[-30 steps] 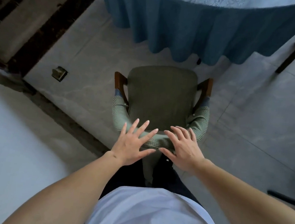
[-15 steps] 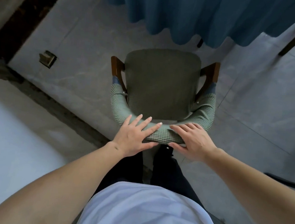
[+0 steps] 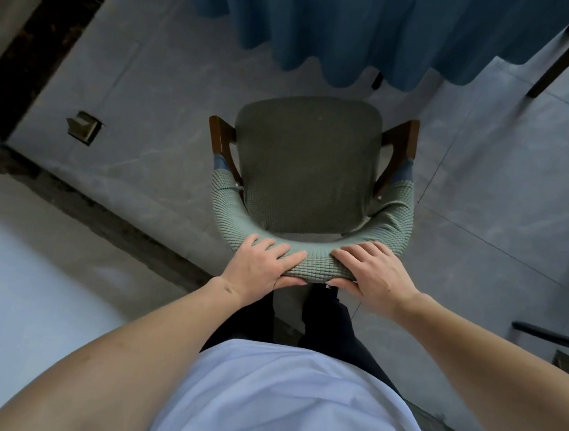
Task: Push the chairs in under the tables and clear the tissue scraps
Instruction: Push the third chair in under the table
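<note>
Your left hand (image 3: 260, 267) and right hand (image 3: 372, 274) both hold the curved, knit-covered backrest of the chair (image 3: 306, 169), fingers draped over the top edge and thumbs tucked beneath, side by side at 6 o'clock from the seat. The chair faces 12 o'clock toward the blue tablecloth (image 3: 361, 29), whose hem hangs just beyond the front of the seat with a strip of bare floor (image 3: 148, 107) between them, so the seat is not yet under the tabletop. Push straight toward 12 o'clock with even pressure through both palms; any imbalance will likely swing the chair toward 11 or 1. Keep it low and sliding so the wooden arms go under the cloth rather than bunching it. A dark table leg (image 3: 377, 80) shows below the hem at about 1 o'clock from the seat, so aim slightly left of it. No tissue scraps show here; a small metal floor socket (image 3: 83, 128) sits at 9 o'clock.
</note>
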